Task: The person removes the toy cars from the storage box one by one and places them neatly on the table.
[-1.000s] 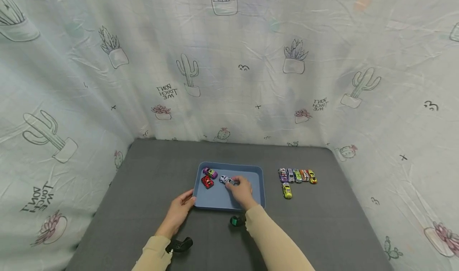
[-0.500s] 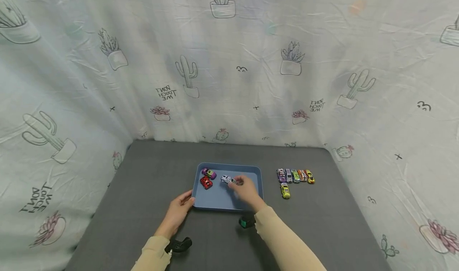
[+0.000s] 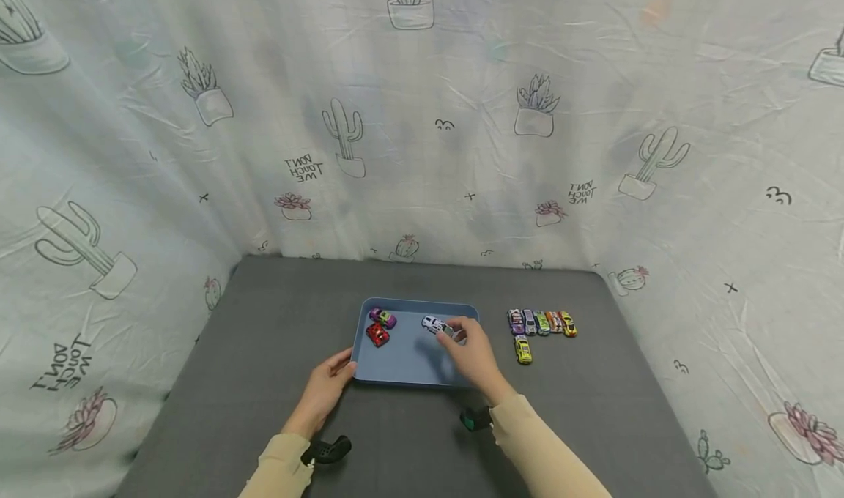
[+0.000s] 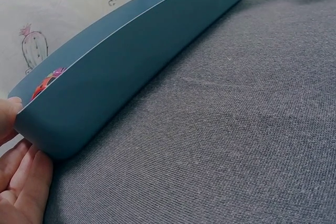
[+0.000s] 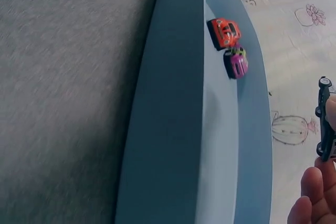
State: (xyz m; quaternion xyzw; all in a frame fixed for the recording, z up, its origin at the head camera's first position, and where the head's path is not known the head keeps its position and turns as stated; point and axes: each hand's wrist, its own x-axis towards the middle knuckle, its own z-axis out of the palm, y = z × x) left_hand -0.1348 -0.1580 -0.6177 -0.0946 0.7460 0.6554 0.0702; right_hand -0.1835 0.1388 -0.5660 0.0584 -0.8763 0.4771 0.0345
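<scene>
In the head view, my right hand (image 3: 475, 353) pinches a white toy car with dark markings (image 3: 433, 324) by its near end. The right wrist view shows the car's dark underside and wheels (image 5: 324, 124), raised above the tray. A blue rectangular tray (image 3: 395, 366) lies below it on the table. My left hand (image 3: 325, 391) grips the tray's near left corner; in the left wrist view its thumb (image 4: 8, 116) is at the rim and the fingers lie against the outer wall. Inside the tray, a red toy car (image 3: 378, 335) and a purple-and-green toy car (image 3: 382, 318) sit at the left.
To the tray's right, several toy cars (image 3: 542, 323) stand side by side in a row on the grey tabletop (image 3: 613, 410). One yellow toy car (image 3: 523, 350) is just in front of the row's left end. A cactus-print curtain (image 3: 422, 146) hangs behind and at both sides.
The white car has moved right and up off the tray floor in my right hand. My left hand stays at the tray's corner.
</scene>
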